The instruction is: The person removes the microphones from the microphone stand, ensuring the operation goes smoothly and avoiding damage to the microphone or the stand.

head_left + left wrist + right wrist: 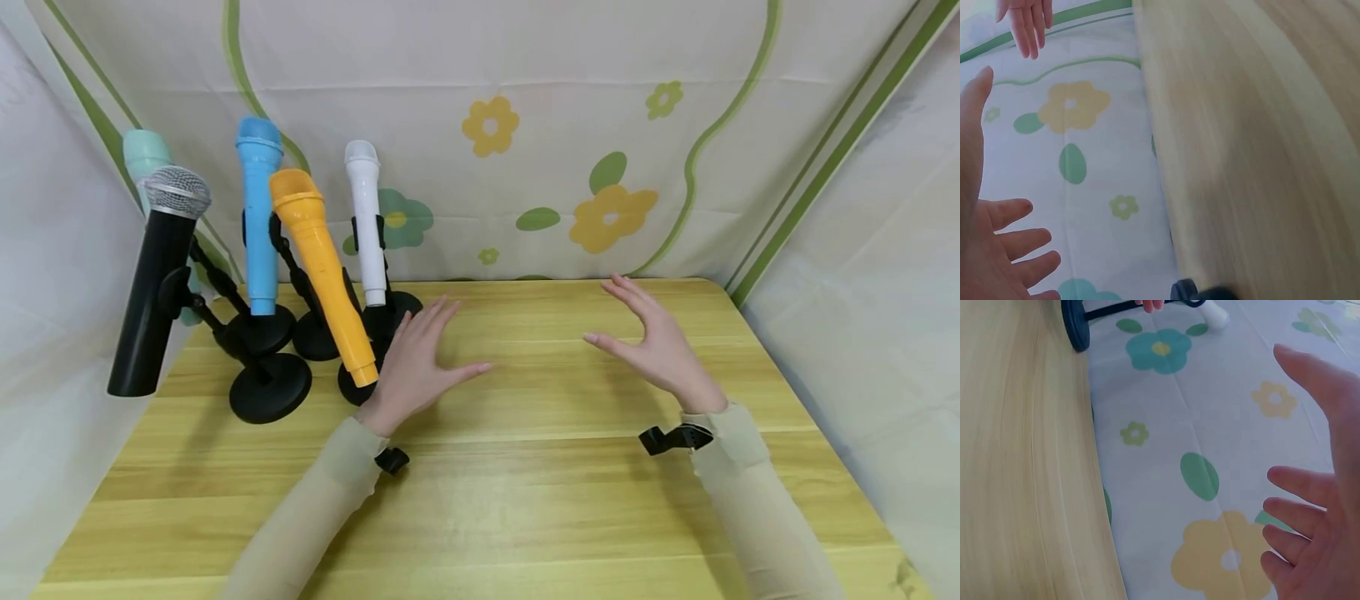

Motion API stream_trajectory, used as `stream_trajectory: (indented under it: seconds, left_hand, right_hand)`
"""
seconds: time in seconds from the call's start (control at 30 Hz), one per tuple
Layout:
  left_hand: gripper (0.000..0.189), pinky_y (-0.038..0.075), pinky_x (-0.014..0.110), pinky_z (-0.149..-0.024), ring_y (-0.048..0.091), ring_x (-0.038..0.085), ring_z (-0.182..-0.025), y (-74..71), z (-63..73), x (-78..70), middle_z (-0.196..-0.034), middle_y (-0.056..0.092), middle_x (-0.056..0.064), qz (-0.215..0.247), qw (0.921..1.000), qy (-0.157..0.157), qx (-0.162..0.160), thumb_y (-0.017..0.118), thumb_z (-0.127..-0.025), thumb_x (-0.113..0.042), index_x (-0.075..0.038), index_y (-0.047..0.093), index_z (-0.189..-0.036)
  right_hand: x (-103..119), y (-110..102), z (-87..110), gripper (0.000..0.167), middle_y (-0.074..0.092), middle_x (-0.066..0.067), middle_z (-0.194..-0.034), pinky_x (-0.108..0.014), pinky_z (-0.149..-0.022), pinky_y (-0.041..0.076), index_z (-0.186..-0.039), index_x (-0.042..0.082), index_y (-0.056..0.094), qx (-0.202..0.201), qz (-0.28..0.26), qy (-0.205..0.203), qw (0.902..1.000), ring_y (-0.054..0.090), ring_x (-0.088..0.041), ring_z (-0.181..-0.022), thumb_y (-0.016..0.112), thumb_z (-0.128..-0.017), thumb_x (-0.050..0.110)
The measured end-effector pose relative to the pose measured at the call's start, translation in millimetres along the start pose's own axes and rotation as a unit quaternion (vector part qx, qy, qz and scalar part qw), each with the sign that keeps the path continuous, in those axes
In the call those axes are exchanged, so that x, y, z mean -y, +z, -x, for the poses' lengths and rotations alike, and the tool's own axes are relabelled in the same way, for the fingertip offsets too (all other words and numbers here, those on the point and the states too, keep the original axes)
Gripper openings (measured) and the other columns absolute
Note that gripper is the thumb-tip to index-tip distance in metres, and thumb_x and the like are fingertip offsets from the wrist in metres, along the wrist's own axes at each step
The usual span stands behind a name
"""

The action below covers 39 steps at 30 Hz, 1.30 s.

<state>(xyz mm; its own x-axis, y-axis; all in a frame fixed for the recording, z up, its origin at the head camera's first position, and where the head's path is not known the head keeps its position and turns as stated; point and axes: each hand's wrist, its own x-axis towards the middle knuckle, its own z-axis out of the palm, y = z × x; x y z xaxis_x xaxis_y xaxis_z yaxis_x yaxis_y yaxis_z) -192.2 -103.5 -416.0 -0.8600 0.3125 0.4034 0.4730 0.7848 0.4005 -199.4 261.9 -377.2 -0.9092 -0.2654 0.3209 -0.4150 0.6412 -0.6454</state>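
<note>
My left hand [415, 364] hovers over the middle of the table with its fingers spread and thumb held out, holding nothing. Nearest to it is an orange microphone [322, 271], tilted in a black stand just to its left. My right hand [657, 343] is raised over the right side of the table, fingers straight and thumb apart, also holding nothing. The palms face each other across a wide gap. Behind the left hand a white microphone [367, 221] stands in its holder. In the right wrist view the right hand's fingers [1297, 515] are extended.
Farther left stand a blue microphone [259, 217], a black microphone with a silver mesh head [153, 283] and a mint-green one [146, 154] partly hidden behind it. Round black bases [270, 389] support them. A flowered cloth [420, 50] hangs behind the wooden table [525, 517].
</note>
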Motion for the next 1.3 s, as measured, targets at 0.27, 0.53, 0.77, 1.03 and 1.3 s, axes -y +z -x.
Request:
stream_trajectory:
  seconds: [0.27,0.53,0.77,1.03,1.3]
  left_hand:
    - [0.093,0.019,0.053,-0.121,0.032,0.032,-0.147,-22.7,24.1,9.6,-0.157,0.042,0.013,0.058,0.9979,0.001,-0.028,0.077,-0.081,-0.066,-0.011,0.049,-0.151]
    - [0.079,0.039,0.054,-0.110,0.047,0.032,-0.136,-40.4,52.8,23.7,-0.147,0.053,0.011,0.126,0.9887,0.008,-0.081,0.093,-0.076,-0.036,-0.006,0.059,-0.141]
    - [0.049,0.051,0.045,-0.088,0.064,0.025,-0.102,-51.3,69.5,39.3,-0.106,0.069,0.005,0.123,0.9722,-0.027,-0.198,0.097,-0.071,-0.020,-0.008,0.069,-0.110]
    - [0.053,0.047,0.032,-0.093,0.060,0.024,-0.105,-57.0,68.0,57.2,-0.116,0.061,0.011,0.170,0.9419,-0.105,-0.270,0.089,-0.079,-0.011,0.001,0.056,-0.119]
    - [0.037,0.052,0.034,-0.093,0.065,0.023,-0.106,-54.8,55.4,63.0,-0.114,0.068,0.012,0.227,0.9377,-0.133,-0.227,0.070,-0.097,-0.008,-0.002,0.055,-0.130]
  right_hand:
    - [14.2,9.8,-3.8,0.070,0.047,0.004,-0.154,-0.062,-0.114,0.029,-0.148,0.021,0.056,-0.044,-0.061,-0.034,0.9966,0.037,-0.023,-0.144,0.087,-0.085,0.024]
    - [31.5,19.5,-9.2,0.070,0.051,0.002,-0.151,-0.056,-0.114,0.032,-0.146,0.021,0.058,-0.038,-0.088,-0.047,0.9943,0.042,-0.019,-0.141,0.088,-0.083,0.021]
    - [71.3,24.6,-11.5,0.067,0.053,-0.009,-0.149,-0.054,-0.115,0.033,-0.144,0.008,0.058,-0.029,-0.125,-0.064,0.9896,0.044,-0.023,-0.140,0.086,-0.084,0.009]
    - [107.8,28.9,-20.7,0.067,0.055,-0.011,-0.147,-0.045,-0.116,0.034,-0.143,0.006,0.058,-0.028,-0.152,-0.084,0.9844,0.046,-0.020,-0.139,0.085,-0.083,0.004]
    - [129.9,39.6,-34.4,0.064,0.056,-0.014,-0.145,-0.040,-0.117,0.033,-0.142,0.003,0.058,-0.018,-0.189,-0.119,0.9746,0.047,-0.017,-0.138,0.084,-0.083,0.001]
